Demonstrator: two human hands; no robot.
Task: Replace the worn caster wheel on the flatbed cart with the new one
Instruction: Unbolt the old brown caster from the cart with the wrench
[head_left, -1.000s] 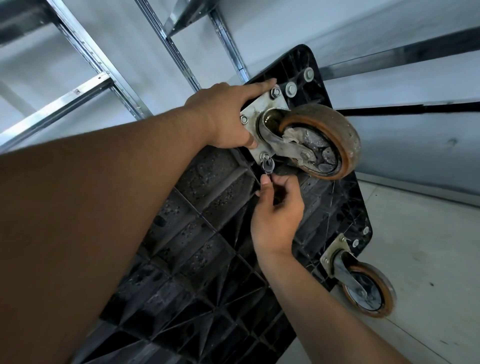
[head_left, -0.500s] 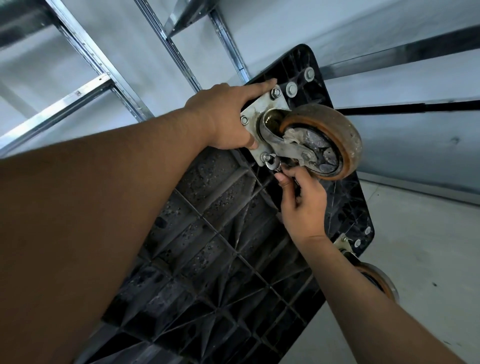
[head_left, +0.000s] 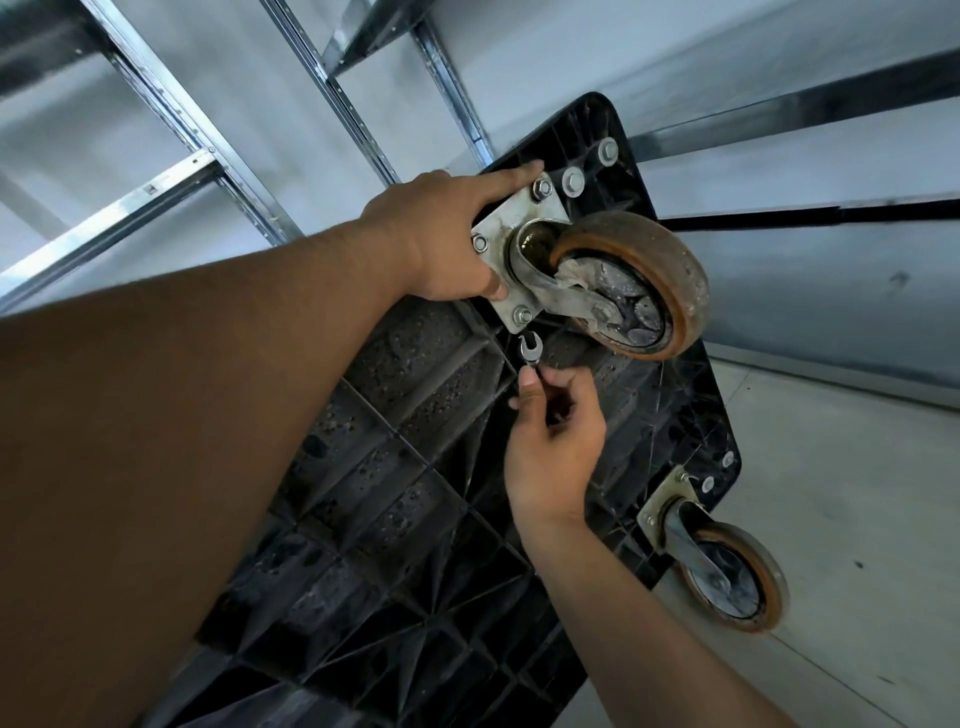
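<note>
Here the flatbed cart stands tipped up with its ribbed black underside toward the camera. The worn caster wheel sits at the upper corner of that underside, held by its steel mounting plate. The left hand lies spread on the plate with its fingers straight, the forefinger reaching toward the top nut and the thumb pressed near the plate's lower edge. The right hand pinches a small open-end wrench between thumb and fingertips. The wrench's open end points up and hangs just below the lower nut, near it but not yet on it. The step in hand looks to be undoing the plate's fasteners, and none appears to be off. To do it well, the wrench should be pushed fully onto the nut's flats and kept square to them before any force goes on. That light pinch probably wants to become a firmer hold lower on the handle. The fork and wheel crowd this nut, so short swings with re-seating seem likely. The left thumb lies close to the wrench's path and is better shifted clear. The bolt heads on the deck side are hidden, so a bolt may spin. A second caster sits at the lower corner; no new caster shows.
</note>
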